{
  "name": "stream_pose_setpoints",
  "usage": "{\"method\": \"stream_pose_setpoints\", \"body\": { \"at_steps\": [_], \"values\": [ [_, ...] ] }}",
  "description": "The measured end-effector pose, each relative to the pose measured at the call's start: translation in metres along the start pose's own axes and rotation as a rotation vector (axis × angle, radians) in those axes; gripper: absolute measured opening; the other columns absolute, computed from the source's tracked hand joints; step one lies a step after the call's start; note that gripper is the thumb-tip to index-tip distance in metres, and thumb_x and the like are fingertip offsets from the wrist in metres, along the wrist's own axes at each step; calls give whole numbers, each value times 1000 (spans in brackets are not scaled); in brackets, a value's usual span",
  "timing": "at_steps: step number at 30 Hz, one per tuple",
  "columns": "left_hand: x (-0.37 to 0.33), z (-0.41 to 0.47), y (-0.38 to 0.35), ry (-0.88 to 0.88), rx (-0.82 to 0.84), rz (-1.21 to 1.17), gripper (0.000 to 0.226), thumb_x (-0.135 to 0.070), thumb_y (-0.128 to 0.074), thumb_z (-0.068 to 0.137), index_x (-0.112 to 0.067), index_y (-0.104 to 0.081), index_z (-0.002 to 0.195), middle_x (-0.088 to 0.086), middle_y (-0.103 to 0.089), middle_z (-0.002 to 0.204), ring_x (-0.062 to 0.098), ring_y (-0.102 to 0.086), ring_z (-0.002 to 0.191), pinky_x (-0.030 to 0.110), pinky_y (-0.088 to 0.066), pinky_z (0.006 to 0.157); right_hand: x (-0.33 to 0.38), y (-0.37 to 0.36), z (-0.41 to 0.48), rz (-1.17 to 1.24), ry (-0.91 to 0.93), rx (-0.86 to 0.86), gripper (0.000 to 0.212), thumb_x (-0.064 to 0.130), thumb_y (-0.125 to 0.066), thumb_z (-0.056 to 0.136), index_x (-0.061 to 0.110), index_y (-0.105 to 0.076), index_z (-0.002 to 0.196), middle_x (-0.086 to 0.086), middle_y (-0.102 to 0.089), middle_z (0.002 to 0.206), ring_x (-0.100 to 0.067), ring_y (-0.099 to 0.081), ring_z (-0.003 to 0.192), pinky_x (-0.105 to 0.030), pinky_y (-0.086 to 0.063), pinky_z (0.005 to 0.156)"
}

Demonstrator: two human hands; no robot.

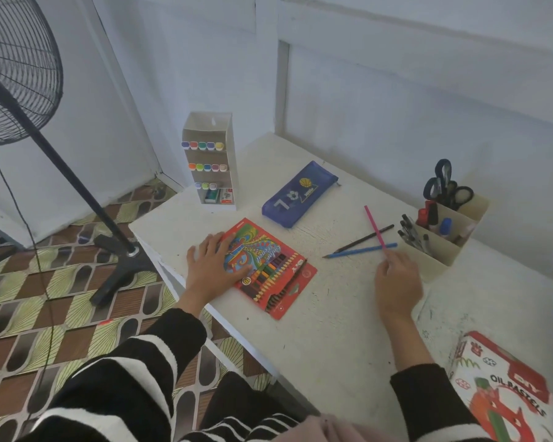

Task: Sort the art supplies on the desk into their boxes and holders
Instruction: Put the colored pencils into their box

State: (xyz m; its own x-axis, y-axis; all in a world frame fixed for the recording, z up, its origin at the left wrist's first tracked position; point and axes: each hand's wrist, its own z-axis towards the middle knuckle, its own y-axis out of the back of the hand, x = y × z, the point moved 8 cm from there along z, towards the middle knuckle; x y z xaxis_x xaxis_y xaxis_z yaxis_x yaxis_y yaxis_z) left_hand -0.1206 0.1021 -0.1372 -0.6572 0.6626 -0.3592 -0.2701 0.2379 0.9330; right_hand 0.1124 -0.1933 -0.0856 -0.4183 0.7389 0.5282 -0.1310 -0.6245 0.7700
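Note:
A red colour-pencil box (pixel 278 275) lies flat on the white desk (pixel 326 330). My left hand (pixel 216 266) rests on the box's left end with fingers spread. My right hand (pixel 396 282) pinches the lower end of a pink pencil (pixel 374 226), which points up and away. Beneath it on the desk lie a blue pencil (pixel 361 250) and a black pencil (pixel 366 238), crossing each other.
A beige desk organiser (pixel 441 250) with pens, markers and scissors (pixel 444 186) stands at the right. A blue pencil pouch (pixel 299 194) and a white marker rack (pixel 209 161) are at the back. An oil pastels box (pixel 502 390) lies front right. A standing fan (pixel 16 68) is left of the desk.

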Motion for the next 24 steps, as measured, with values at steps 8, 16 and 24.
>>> {"method": "stream_pose_setpoints", "body": {
  "at_steps": [8, 16, 24],
  "values": [
    [1, 0, -1, 3, -1, 9, 87, -77, -36, 71, -34, -25, 146, -5, -23, 153, 20, -16, 143, 49, -5, 115, -20, -4, 6, -218, -76, 70, 21, 21, -54, 93, 10, -69, 102, -10, -65, 87, -29, -56, 87, -30, -39, 59],
    [1, 1, -1, -6, -12, -4, 87, -76, -38, 71, -33, -27, 145, -5, -25, 152, 20, -18, 142, 51, -7, 115, -18, -2, 3, 114, -110, 48, 19, 10, -60, 89, 5, -70, 104, -11, -67, 89, -24, -56, 82, -28, -42, 64],
    [1, 1, 0, -13, -11, -2, 86, -76, -38, 71, -33, -28, 145, -5, -27, 150, 21, -21, 141, 52, -10, 115, 6, -15, -8, 433, -2, 404, 16, -3, -69, 79, 8, -74, 90, 2, -67, 81, 0, -59, 76, 1, -41, 67]
  ]
}}
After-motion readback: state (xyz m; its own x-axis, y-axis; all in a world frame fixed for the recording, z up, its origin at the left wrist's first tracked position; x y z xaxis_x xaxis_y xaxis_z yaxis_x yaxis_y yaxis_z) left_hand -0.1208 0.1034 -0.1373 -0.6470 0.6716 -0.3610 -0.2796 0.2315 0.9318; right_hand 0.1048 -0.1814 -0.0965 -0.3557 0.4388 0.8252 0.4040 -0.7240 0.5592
